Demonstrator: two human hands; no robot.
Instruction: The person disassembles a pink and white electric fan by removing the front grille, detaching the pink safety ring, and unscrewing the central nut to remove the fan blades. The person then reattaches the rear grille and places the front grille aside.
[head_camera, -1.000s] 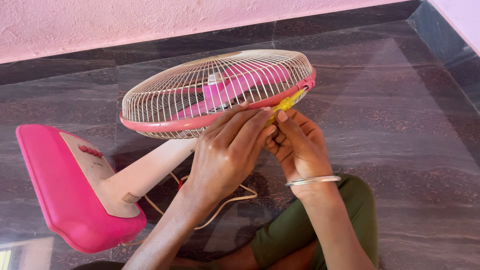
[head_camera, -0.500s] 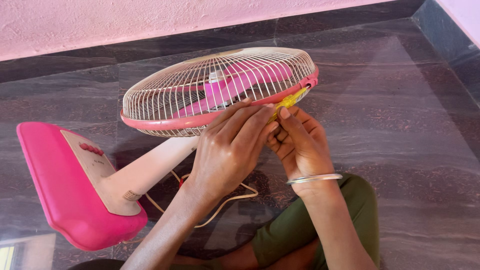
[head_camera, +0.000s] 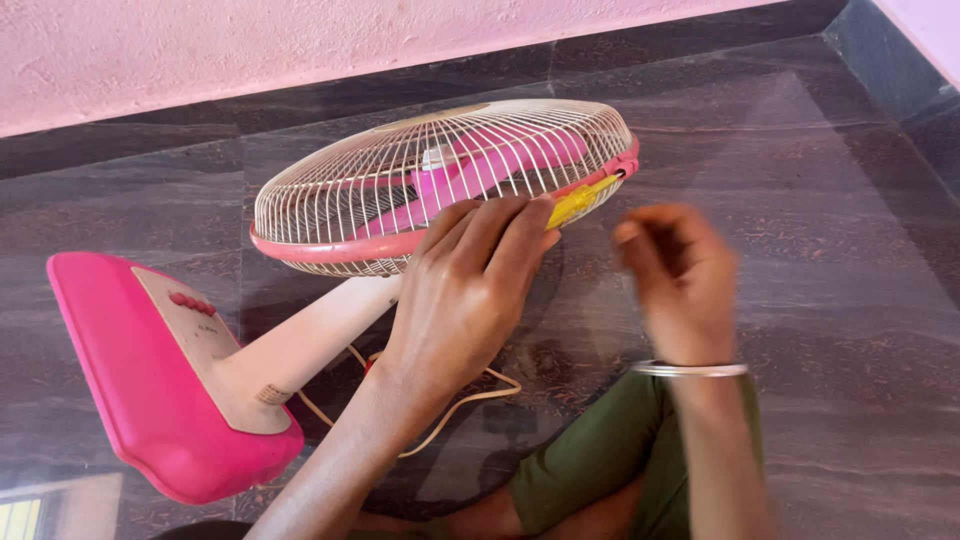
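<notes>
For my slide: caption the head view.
Left hand steadies pink fan and yellow screwdriver; right hand apart.

room of a home, probably a living space: polished dark stone floor (head_camera: 800, 250), pink plastered wall (head_camera: 250, 50) with a dark skirting band (head_camera: 300, 105), and a household pedestal fan (head_camera: 440, 185) laid on the floor before a seated person.

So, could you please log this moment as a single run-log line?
left hand: holds yellow screwdriver at fan guard rim | right hand: off, blurred, empty | fan base: on floor
</notes>
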